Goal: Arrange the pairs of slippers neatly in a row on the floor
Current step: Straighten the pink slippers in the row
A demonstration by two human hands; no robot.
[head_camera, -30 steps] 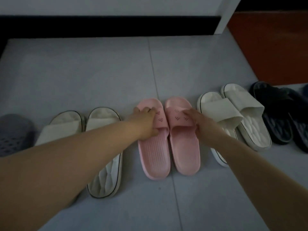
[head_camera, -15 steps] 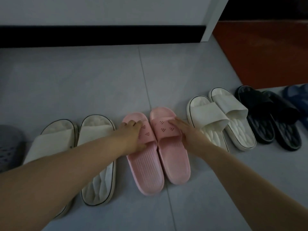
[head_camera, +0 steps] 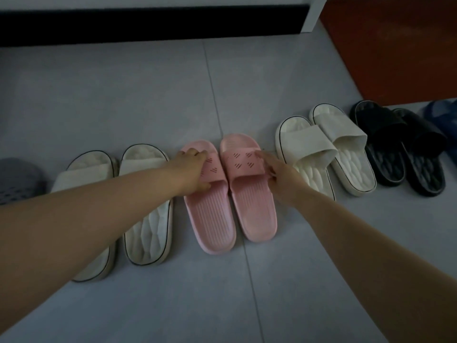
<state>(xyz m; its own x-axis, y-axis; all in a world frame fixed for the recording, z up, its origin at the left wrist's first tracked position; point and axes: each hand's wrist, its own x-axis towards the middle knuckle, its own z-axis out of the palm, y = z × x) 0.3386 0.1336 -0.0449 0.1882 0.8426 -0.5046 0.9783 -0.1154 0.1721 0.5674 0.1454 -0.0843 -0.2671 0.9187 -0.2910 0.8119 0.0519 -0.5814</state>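
Your left hand (head_camera: 191,169) grips the left pink slipper (head_camera: 212,219) by its strap, fingers curled over the far edge and thumb at the near edge. Your right hand (head_camera: 279,177) pinches the right side of the strap on the right pink slipper (head_camera: 254,211). Both pink slippers lie flat on the grey floor (head_camera: 148,95), side by side and almost touching, toes pointing away. They sit between one white pair (head_camera: 148,226) on the left and another white pair (head_camera: 309,142) on the right, with a black pair (head_camera: 385,134) further right.
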